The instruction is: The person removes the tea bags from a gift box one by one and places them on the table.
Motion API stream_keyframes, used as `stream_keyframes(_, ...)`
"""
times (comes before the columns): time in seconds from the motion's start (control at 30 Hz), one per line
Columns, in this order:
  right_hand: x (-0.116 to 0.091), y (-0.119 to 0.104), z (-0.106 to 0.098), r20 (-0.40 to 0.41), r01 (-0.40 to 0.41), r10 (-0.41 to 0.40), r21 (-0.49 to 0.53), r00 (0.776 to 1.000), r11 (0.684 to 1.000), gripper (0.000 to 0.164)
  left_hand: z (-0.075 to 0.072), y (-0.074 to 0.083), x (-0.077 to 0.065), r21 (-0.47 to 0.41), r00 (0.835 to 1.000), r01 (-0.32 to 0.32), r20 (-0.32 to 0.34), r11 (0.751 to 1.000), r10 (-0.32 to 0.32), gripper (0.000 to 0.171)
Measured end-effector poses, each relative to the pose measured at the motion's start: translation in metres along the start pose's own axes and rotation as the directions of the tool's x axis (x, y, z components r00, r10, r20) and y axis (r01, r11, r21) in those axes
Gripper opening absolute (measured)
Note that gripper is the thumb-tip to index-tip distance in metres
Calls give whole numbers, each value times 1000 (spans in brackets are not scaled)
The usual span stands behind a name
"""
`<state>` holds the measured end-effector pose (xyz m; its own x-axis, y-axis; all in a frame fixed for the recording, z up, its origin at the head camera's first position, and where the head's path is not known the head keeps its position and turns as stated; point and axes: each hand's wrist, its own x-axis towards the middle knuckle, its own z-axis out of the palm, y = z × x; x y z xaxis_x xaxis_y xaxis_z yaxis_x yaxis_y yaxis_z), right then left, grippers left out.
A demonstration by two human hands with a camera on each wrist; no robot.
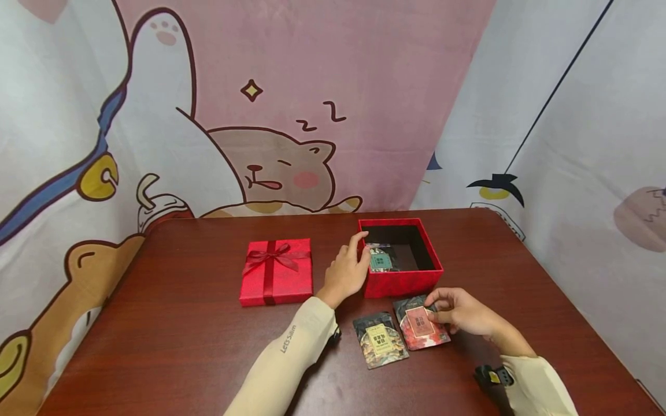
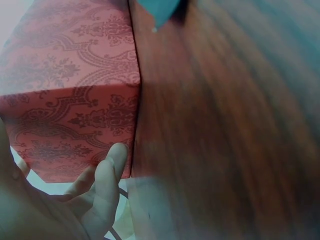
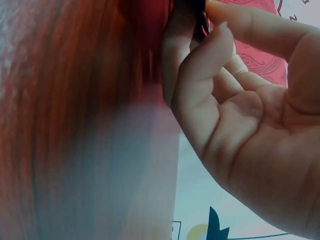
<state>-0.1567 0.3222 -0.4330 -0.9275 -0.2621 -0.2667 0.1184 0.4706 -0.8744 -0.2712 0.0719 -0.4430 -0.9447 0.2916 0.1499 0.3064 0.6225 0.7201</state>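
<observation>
A red patterned gift box (image 1: 403, 283) stands without its lid, dark inside. Within it, at the left, lies a packet with a green label (image 1: 381, 261). My left hand (image 1: 346, 271) touches the box's left wall, its fingertips at the rim; the left wrist view shows its fingers (image 2: 106, 182) against the outer side. In front of the box, my right hand (image 1: 460, 312) pinches the upper right part of a packet with a red label (image 1: 420, 323). To its left lies a packet with a yellow label (image 1: 381, 340) on the table.
The red lid (image 1: 255, 284) with a dark red ribbon bow lies left of the box on the brown wooden table (image 1: 171, 323). A curtain (image 1: 395, 110) printed with cartoon animals hangs behind the table and at both sides.
</observation>
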Motion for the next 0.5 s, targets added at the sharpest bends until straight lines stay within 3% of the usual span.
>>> stream_keyframes(0.5,0,1,-2,36,-10,10,-1,999,1000,39,2,-3,1,-5,1000,-6,9,1000,6,49)
